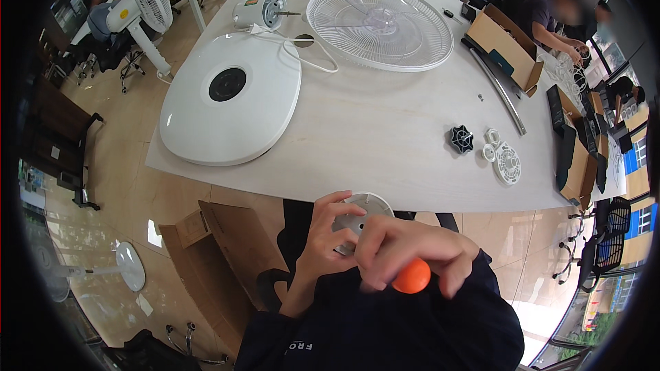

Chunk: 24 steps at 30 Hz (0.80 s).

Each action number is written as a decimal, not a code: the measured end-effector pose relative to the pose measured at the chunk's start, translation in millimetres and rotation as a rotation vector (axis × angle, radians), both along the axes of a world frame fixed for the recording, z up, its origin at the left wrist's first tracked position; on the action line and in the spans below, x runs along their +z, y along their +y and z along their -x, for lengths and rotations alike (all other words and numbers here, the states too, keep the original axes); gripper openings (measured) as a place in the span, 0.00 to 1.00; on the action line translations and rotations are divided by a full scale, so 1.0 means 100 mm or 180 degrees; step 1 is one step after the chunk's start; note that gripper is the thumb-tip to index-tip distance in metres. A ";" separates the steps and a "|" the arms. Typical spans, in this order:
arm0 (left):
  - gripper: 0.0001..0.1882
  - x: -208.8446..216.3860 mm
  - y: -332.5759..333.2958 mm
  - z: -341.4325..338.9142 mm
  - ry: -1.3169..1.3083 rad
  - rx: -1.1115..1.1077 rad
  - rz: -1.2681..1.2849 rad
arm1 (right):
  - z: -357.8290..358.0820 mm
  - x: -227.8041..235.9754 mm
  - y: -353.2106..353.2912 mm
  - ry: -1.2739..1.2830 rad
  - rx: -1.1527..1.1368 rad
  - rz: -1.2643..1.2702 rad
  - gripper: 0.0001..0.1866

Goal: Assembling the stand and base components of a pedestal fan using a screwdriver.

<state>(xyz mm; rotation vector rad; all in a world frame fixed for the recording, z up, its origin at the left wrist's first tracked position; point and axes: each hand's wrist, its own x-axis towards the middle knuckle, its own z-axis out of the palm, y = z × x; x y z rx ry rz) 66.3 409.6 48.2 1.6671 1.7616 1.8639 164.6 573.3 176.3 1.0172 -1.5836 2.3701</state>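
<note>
My left hand (322,233) grips a round, pale plastic cover (371,200) by its rim, in front of my body below the table edge. The cover has a raised rim and a small dark hole near its middle. Over its near side is my right hand (412,244), fingers bent and slightly blurred. That hand's fingers curl round a tool with a rounded orange end (412,277), seen end-on; its shaft is hidden, so I cannot tell its exact kind. My right fingers hide the lower part of the cover.
On the table (371,144) are a white fan base (199,117), a fan motor (258,12), a fan grille (381,26), a metal pole (498,93), a black knob (461,139) and white plastic parts (508,163). An open carton (220,261) stands on the floor. Another person (543,17) works at far right.
</note>
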 end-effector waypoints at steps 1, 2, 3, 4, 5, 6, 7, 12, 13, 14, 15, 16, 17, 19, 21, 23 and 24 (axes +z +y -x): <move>0.15 -0.01 0.00 0.00 0.0011 -0.0009 0.0038 | 0.00 -0.02 -0.02 0.0108 0.0026 -0.0059 0.20; 0.15 -0.02 0.02 0.00 0.0057 0.0014 0.0027 | -0.01 -0.01 0.00 -0.0080 0.0118 -0.0056 0.20; 0.15 -0.03 0.03 0.00 0.0122 0.0070 0.0033 | -0.01 -0.03 -0.02 0.0105 -0.0038 -0.0033 0.20; 0.15 -0.04 0.03 0.00 0.0102 0.0048 -0.0005 | 0.00 -0.03 -0.02 0.0114 -0.0175 -0.0132 0.18; 0.15 -0.04 0.04 -0.01 0.0095 0.0064 -0.0021 | -0.01 -0.03 -0.04 0.0106 -0.0156 0.0038 0.17; 0.15 -0.05 0.03 -0.01 0.0181 0.0072 0.0034 | 0.00 -0.04 -0.05 0.0262 -0.0042 0.0370 0.16; 0.15 -0.05 0.03 -0.01 0.0115 0.0060 -0.0015 | 0.00 -0.03 -0.05 0.0169 0.0118 0.0614 0.15; 0.15 -0.06 0.02 -0.02 0.0185 0.0140 0.0011 | 0.04 0.01 0.01 0.0429 -0.0017 -0.0317 0.14; 0.15 -0.05 0.02 -0.02 0.0198 0.0108 0.0019 | 0.05 0.01 0.00 0.0451 0.0005 -0.0275 0.14; 0.15 -0.05 0.02 -0.02 0.0248 0.0068 0.0072 | 0.05 0.03 0.01 0.0380 0.0100 -0.0266 0.14; 0.15 -0.04 0.01 -0.02 0.0295 0.0050 0.0149 | 0.05 0.02 -0.02 0.0428 -0.0008 -0.0092 0.15; 0.15 -0.03 0.01 -0.01 0.0344 0.0031 0.0226 | 0.05 0.02 -0.05 0.0313 -0.0113 -0.0039 0.17; 0.15 -0.02 0.00 -0.01 0.0391 0.0034 0.0330 | 0.03 0.02 -0.08 0.0048 0.0059 0.0334 0.19; 0.15 0.00 -0.01 0.00 0.0039 0.0029 0.0064 | 0.01 0.02 -0.09 -0.0042 0.0006 0.0604 0.23; 0.15 0.02 0.00 -0.01 -0.0160 -0.0023 0.0016 | 0.00 0.01 -0.08 -0.0035 0.0094 0.0622 0.21; 0.15 0.02 0.01 -0.02 -0.0163 0.0012 -0.0005 | 0.03 0.00 -0.02 0.0310 -0.0057 -0.0261 0.20; 0.15 0.02 0.03 -0.02 -0.0041 0.0047 -0.0020 | 0.05 -0.01 -0.02 0.0484 -0.0247 -0.0394 0.19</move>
